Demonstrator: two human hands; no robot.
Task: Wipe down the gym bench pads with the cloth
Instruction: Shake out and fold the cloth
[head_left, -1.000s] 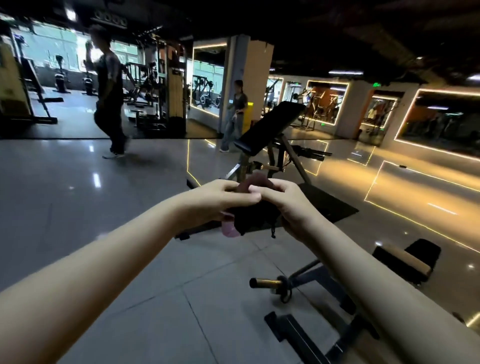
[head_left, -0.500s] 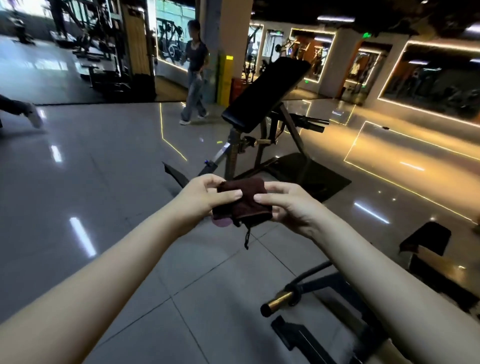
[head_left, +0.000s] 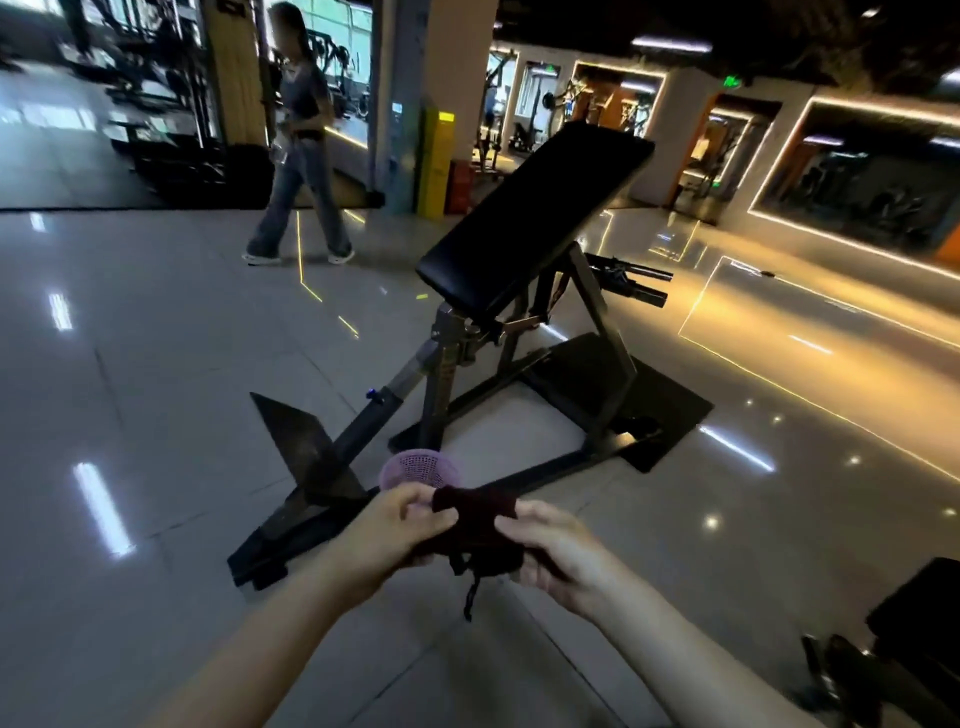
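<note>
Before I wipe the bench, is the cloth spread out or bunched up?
Bunched up: the cloth is a dark wad pinched between left hand and right hand.

Only forearms and hands are seen of the person. Left hand (head_left: 395, 525) and left forearm (head_left: 270, 644) are shown bare, uncovered down to the frame's lower edge. Right hand (head_left: 550, 551) and right forearm (head_left: 691, 639) likewise bare. Fingernails are blurred and cannot be judged.

cloth (head_left: 475, 525): dark maroon | bench pad (head_left: 535, 218): black | mesh basket (head_left: 420, 467): purple | floor (head_left: 156, 364): grey tiles
</note>
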